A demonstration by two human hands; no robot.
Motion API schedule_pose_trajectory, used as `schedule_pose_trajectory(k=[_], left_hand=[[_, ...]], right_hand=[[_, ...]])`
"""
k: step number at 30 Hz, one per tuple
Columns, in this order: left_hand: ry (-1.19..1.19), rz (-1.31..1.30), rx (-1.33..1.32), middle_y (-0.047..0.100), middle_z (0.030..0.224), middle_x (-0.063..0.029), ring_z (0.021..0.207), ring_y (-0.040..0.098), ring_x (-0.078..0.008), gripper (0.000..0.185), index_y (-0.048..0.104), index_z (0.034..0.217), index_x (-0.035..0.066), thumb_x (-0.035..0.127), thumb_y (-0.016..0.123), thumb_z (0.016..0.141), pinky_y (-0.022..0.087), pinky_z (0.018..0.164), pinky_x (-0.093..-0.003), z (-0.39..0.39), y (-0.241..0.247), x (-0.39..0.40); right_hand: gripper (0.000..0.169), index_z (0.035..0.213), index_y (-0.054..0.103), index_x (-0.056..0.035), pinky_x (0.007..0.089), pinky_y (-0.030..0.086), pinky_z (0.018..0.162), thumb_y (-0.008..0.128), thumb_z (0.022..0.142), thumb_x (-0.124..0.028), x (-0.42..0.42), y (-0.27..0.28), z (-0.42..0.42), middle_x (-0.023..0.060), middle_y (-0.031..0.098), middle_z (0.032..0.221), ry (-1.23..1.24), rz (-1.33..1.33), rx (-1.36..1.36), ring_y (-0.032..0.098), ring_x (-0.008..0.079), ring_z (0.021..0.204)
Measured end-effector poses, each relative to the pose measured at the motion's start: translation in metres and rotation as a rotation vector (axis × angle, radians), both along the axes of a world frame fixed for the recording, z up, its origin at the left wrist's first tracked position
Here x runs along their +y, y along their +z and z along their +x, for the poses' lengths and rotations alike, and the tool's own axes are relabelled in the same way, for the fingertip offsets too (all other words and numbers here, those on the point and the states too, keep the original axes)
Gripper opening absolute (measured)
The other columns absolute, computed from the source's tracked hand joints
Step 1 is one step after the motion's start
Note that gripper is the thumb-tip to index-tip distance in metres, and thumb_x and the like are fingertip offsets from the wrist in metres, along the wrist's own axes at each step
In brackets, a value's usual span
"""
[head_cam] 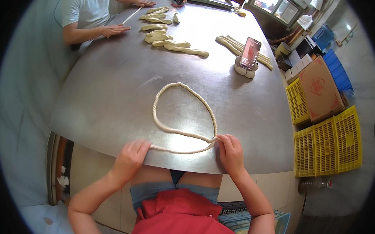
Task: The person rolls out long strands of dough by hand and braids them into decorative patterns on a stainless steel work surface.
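A long twisted rope of dough (213, 113) lies in a loop on the stainless steel table (112, 113), crossing itself near its right side. My left hand (135, 154) pinches one end at the table's near edge. At the crossing, my right hand (230, 148) has its thumb and fingers closed on the dough where another end meets it; the fingers partly hide that end.
Thick dough strips (185, 50) lie farther back, more (230, 45) behind a propped smartphone (250, 54). At the far left a person (91, 15) has both hands by a thin dough strand (132, 15). Yellow crates (329, 145) and a cardboard box (320, 88) stand to the right.
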State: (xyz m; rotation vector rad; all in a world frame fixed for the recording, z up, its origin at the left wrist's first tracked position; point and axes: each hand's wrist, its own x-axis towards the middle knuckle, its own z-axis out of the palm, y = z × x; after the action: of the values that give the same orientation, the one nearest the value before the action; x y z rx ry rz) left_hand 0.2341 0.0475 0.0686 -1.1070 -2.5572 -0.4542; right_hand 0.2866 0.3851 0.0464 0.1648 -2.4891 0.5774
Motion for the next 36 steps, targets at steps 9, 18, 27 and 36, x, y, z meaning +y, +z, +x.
schedule_pose_trajectory(k=[9,18,27,36], left_hand=[[0.024,0.165,0.063,0.059,0.106,-0.0129,0.098,0.060,-0.0306,0.020,0.059,0.105,0.005,0.005,0.060,0.085,0.051,0.085,-0.0409,-0.089,-0.031,0.080],[0.426,-0.006,0.200,0.056,0.098,-0.0099,0.092,0.058,-0.0279,0.017,0.055,0.094,0.007,0.010,0.067,0.081,0.047,0.084,-0.0403,-0.128,-0.041,0.046],[0.520,0.590,-0.430,0.056,0.084,-0.0029,0.074,0.058,-0.0153,0.015,0.057,0.092,0.003,0.006,0.064,0.079,0.050,0.069,-0.0320,-0.150,-0.021,-0.039],[0.486,0.883,-0.642,0.063,0.085,-0.0015,0.078,0.059,-0.0082,0.018,0.066,0.102,0.000,0.008,0.063,0.085,0.050,0.074,-0.0239,-0.180,-0.029,-0.063]], right_hand=[[0.005,0.081,0.063,-0.0048,0.0422,0.047,0.075,0.067,0.085,-0.006,-0.020,-0.017,-0.102,0.0101,0.060,0.084,-0.018,-0.046,0.057,0.059,0.0308,0.083],[0.013,0.093,0.058,-0.0042,0.0429,0.047,0.082,0.064,0.081,-0.006,0.018,-0.027,-0.101,0.0123,0.059,0.095,-0.368,0.147,-0.006,0.058,0.0308,0.089],[0.019,0.094,0.065,-0.0032,0.0293,0.044,0.068,0.062,0.076,0.002,0.080,-0.009,-0.055,0.0039,0.051,0.079,-0.281,-0.700,-0.175,0.051,0.0157,0.073],[0.024,0.096,0.076,-0.0173,0.0391,0.040,0.091,0.067,0.080,-0.003,0.050,0.017,-0.065,-0.0003,0.052,0.075,0.024,0.203,0.060,0.055,0.0202,0.074]])
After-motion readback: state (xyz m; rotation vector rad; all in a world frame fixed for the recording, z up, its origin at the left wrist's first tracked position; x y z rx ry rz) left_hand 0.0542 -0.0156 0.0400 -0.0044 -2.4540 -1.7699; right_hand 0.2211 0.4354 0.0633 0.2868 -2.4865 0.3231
